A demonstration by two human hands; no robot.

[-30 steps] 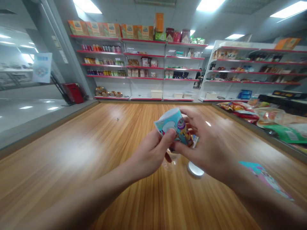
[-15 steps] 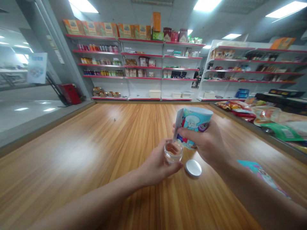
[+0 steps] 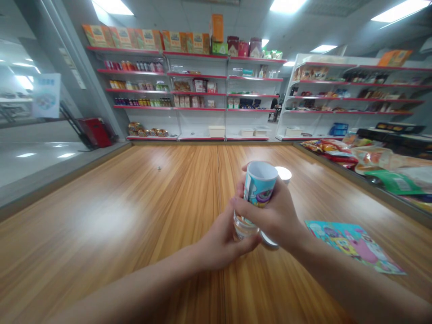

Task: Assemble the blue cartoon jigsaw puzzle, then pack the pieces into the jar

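My left hand (image 3: 221, 240) is closed around a small clear glass jar (image 3: 243, 229) low over the table. My right hand (image 3: 281, 213) grips a rolled cartoon-printed sheet (image 3: 262, 182), blue outside and white inside. The roll stands nearly upright, its lower end at the jar's mouth; fingers hide how far in it reaches. Beside the jar, a silver lid (image 3: 271, 242) lies partly behind my right hand. A white round-topped object (image 3: 284, 173) shows just beyond the roll. Near my right forearm lies a flat sheet with colourful cartoon figures (image 3: 354, 245).
The wooden table (image 3: 151, 216) has a raised rim. A tiny object (image 3: 159, 168) sits on its far left part. Bagged snacks (image 3: 393, 182) lie beyond the right rim. Stocked shelves (image 3: 199, 94) stand behind, and a red hand truck (image 3: 96, 132) at the left.
The printed sheet is now rolled tighter and brought down left onto the jar. My right hand has moved with it, uncovering the white object and more of the flat sheet.
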